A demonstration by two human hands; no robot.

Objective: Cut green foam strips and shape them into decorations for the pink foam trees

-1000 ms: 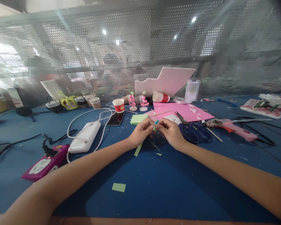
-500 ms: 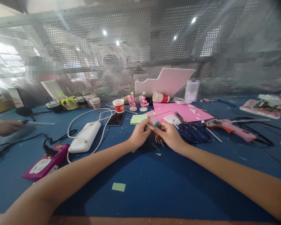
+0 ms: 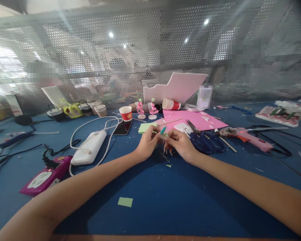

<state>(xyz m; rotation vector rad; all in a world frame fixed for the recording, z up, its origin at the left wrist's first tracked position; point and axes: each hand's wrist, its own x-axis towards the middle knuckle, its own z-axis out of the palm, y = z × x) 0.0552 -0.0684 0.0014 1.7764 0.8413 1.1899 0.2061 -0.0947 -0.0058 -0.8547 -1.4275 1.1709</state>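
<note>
My left hand [image 3: 148, 143] and my right hand [image 3: 181, 144] meet over the blue table, both closed in a pinch. Between their fingertips is a small piece of light green paper [image 3: 165, 135], pinched on the right side. A small teal pointed piece [image 3: 163, 130] sticks up from my left fingertips; its lower end is hidden. Behind my left hand lies a stack of green paper [image 3: 146, 127]. Scissors with dark blue handles [image 3: 207, 142] rest beside my right hand. Nearer the front lies a green paper rectangle [image 3: 125, 202].
A pink glue gun [image 3: 256, 139] lies right, pink paper [image 3: 190, 120] behind my hands. To the left are a white power bank [image 3: 89, 147] with a looping cable, a phone [image 3: 123, 128], a paper cup [image 3: 126, 113] and a purple power strip [image 3: 46, 176].
The teal piece now stands higher and more upright at my left fingertips, and green paper shows between my hands. At far left, another person's hand has left the blue-handled tool.
</note>
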